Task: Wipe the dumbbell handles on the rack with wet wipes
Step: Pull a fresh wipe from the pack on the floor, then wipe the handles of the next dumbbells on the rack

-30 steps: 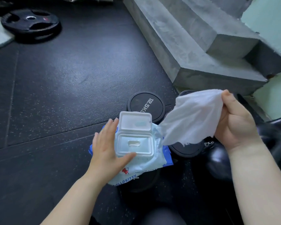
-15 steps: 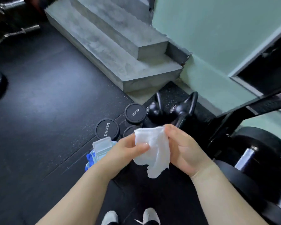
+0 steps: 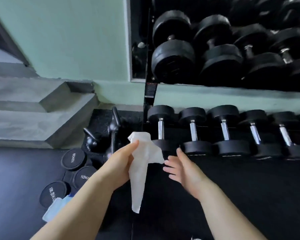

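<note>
Floor [image 3: 16,170] is black speckled rubber. Grey concrete steps [image 3: 33,118] at left, against a pale green wall [image 3: 68,40]. Three floor dumbbells [image 3: 74,159] stand on end at lower left; the caps read "10KG", "10KG" and "12.5KG". Pale blue wipes pack [image 3: 52,212] lies just beside the 12.5KG one, partly hidden by the left forearm, contents not visible. Black kettlebells [image 3: 97,139] sit between the steps and the rack [image 3: 150,99].

Left hand [image 3: 119,163] grips the white wet wipe [image 3: 139,184], fingers and thumb curled round its upper part, the rest hanging in a long tail. Right hand [image 3: 184,172] is close by, fingers straight and spread, holding nothing. The wipe's corner is just beside its fingertips; cannot tell if they touch.

The rack is black with two tiers. Lower-row dumbbells [image 3: 196,111] lie side by side just beyond the hands, their chrome handles [image 3: 192,129] bare. Bigger upper-row dumbbells [image 3: 173,56] sit above. A red-and-white sticker [image 3: 151,89] is on the rack post, print too small to read.
</note>
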The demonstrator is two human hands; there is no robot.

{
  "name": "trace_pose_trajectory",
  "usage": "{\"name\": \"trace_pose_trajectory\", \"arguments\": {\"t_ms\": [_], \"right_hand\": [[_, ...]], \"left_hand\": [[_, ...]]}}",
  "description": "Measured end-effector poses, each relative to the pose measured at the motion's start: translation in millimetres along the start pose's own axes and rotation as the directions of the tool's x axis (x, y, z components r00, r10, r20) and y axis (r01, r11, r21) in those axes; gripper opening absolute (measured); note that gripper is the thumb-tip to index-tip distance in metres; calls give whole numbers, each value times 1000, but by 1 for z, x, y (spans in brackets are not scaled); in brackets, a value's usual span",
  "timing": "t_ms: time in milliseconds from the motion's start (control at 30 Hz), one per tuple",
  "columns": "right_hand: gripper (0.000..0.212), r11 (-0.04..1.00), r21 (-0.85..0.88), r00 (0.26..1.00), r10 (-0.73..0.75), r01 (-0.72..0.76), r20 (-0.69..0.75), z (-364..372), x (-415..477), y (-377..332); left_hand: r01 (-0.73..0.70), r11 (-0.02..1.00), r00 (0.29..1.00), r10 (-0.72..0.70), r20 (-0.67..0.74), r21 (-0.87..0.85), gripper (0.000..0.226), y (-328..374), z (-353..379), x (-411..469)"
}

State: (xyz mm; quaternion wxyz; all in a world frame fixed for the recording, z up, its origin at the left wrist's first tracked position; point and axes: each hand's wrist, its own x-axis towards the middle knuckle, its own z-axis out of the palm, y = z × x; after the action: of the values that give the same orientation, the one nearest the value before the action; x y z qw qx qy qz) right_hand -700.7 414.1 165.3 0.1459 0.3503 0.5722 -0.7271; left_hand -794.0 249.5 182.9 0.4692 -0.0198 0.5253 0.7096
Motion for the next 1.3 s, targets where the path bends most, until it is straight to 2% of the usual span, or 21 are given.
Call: {"name": "trace_pose_trajectory", "arguments": {"t_ms": [100,200,333,433,500,600,667,733,800,867,933,1000,1033,1067,1100,1133,1200,1300], "right_hand": [[74,984,144,992,89,-101,91,-50,-18,28],[68,943,332,989,-15,-36,150,-107,-41,36],[33,855,493,987,-147,161,-68,-207,-67,40],[11,791,577,976,-116,204,-186,-282,-79,44],[17,790,579,966,-64,203,-251,-322,-80,47],[23,829,536,949,21,159,-314,-369,-76,52],[23,810,574,936,97,123,-338,-395,-68,57],[23,804,591,914,191,63,-358,-420,-57,56],[23,830,558,881,251,19,-402,-447,-43,44],[20,833,538,816,220,128,-535,-483,-34,16],[25,788,502,727,103,357,-678,-524,-34,-13],[32,723,426,665,-62,544,-744,-564,-43,-41],[34,711,391,644,-112,584,-757,-580,-48,-48],[35,744,349,631,-124,569,-766,-594,-49,-51],[35,796,301,614,-110,525,-782,-603,-48,-53],[34,825,284,594,-75,488,-801,-611,-44,-52],[31,794,345,566,2,500,-824,-630,-34,-49],[26,725,419,566,49,546,-823,-668,-26,-54]], "left_hand": [[41,999,995,-41,93,3,48,-14,63,28],[55,998,972,-62,225,35,49,-36,135,58],[83,991,936,-113,333,102,53,-71,226,97],[94,983,947,-138,292,159,42,-97,280,126],[98,958,952,-169,255,270,27,-114,309,145],[149,870,973,-214,87,471,13,-138,337,179],[211,771,970,-240,-32,601,22,-150,351,206],[245,689,959,-278,-63,682,37,-158,372,234],[203,629,957,-290,-17,750,31,-154,403,265],[118,695,934,-321,159,709,3,-133,444,299],[21,785,879,-310,363,619,15,-103,490,325],[-75,787,813,-308,494,613,32,-74,526,347],[-128,724,807,-321,495,678,37,-67,540,359],[-207,601,818,-326,473,772,35,-64,553,371],[-285,478,825,-318,467,831,26,-66,565,383],[-330,413,829,-304,470,849,30,-69,576,394],[-340,403,834,-288,470,850,41,-80,599,414],[-225,494,819,-371,438,840,33,-91,631,436]]}}
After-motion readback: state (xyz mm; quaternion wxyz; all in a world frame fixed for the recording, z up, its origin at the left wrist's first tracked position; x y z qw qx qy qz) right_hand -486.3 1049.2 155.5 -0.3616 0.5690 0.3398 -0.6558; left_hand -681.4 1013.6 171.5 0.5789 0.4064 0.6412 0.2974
